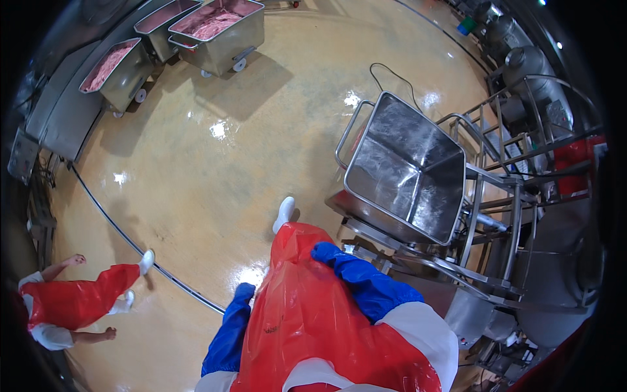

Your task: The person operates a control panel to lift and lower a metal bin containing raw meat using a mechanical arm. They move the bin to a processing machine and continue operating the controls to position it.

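Observation:
My left hand (244,291), in a blue glove, hangs beside my red apron (287,307). It touches nothing that I can see, and its fingers are hidden from above. In front of the apron, on its right side, my right hand (322,250) is closed with curled fingers, also gloved in blue; nothing shows in it. Nearest to this hand is a deep steel meat cart (403,171) with a tubular handle (351,134). The bare metal walls inside the cart are visible. One white boot (284,214) shows ahead of the apron.
Steel frame rails (516,196) and machinery stand right of the cart; a dark cable (398,77) lies behind it. At the far left are wheeled bins (219,36) holding pink meat. Another person in a red apron (75,302) walks left, beyond a floor drain channel (163,274).

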`<state>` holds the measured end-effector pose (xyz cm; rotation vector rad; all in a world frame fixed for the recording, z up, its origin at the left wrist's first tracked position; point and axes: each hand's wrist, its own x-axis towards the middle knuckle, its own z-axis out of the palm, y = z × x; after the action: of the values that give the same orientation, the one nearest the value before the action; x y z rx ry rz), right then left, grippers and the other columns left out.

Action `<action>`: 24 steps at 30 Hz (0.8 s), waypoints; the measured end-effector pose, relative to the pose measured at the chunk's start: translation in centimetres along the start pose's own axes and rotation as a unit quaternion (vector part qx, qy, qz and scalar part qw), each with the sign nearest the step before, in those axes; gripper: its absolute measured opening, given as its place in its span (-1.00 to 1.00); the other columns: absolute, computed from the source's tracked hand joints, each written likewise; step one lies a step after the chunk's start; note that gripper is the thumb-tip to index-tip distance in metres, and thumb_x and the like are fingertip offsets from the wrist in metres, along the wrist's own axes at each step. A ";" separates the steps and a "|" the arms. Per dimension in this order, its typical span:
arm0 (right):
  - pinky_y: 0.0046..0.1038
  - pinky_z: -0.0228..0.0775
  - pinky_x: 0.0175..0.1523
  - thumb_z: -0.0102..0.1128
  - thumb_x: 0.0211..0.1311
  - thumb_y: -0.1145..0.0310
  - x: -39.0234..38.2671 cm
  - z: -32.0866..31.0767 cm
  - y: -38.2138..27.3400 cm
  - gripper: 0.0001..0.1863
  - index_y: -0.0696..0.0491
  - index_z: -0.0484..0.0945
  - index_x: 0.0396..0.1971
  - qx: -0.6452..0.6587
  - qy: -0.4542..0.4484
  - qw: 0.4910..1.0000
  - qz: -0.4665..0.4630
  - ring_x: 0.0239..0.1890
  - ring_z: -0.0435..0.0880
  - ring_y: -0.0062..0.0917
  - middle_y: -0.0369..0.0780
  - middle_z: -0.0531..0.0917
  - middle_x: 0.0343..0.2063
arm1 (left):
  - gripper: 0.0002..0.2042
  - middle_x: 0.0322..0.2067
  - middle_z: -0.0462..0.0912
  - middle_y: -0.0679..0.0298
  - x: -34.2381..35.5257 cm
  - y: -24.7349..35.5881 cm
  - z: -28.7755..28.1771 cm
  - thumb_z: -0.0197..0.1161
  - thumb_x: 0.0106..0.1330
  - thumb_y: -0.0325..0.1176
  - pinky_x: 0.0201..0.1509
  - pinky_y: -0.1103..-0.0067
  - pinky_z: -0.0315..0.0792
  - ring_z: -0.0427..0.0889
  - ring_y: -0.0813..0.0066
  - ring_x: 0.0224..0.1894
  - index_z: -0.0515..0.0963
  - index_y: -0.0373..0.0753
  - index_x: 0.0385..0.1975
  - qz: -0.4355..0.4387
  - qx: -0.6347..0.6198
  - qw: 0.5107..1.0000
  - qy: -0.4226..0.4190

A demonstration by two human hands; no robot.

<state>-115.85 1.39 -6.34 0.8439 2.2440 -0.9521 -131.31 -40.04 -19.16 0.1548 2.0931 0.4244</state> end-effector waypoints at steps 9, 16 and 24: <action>0.02 0.58 0.12 0.15 0.34 0.01 21.0 -11.2 -4.1 -0.54 0.14 0.77 -0.19 0.115 0.098 0.987 0.050 -0.08 0.77 0.09 0.12 0.77 -0.15 | -0.63 -0.32 0.83 0.02 9.5 7.5 -16.4 0.28 0.33 -0.03 -0.02 0.24 0.65 0.82 0.09 -0.20 0.80 -0.23 -0.26 -0.064 0.042 0.994 -0.072; -0.02 0.59 0.12 0.21 0.35 0.06 29.2 -23.5 -4.9 -0.64 0.00 0.77 -0.10 0.191 0.206 0.955 0.089 -0.04 0.76 0.02 0.01 0.79 -0.10 | -0.68 -0.32 0.83 0.05 18.2 22.4 -34.2 0.31 0.43 -0.11 -0.14 0.29 0.64 0.80 0.16 -0.30 0.75 -0.28 -0.17 0.134 0.158 0.976 0.062; -0.08 0.53 0.25 0.49 0.17 -0.03 22.9 -30.2 6.8 -0.36 0.08 0.65 0.15 0.062 0.564 0.785 0.247 0.09 0.71 -0.05 0.00 0.74 0.04 | -0.43 0.05 0.75 -0.05 18.2 35.2 -58.2 0.47 0.20 0.07 0.21 0.11 0.59 0.70 -0.09 0.13 0.68 -0.25 0.07 0.255 0.436 0.807 0.306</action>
<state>-133.09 35.86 -6.95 2.3984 2.5517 -0.3017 -192.25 -16.05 6.81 1.2946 2.7314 -0.2787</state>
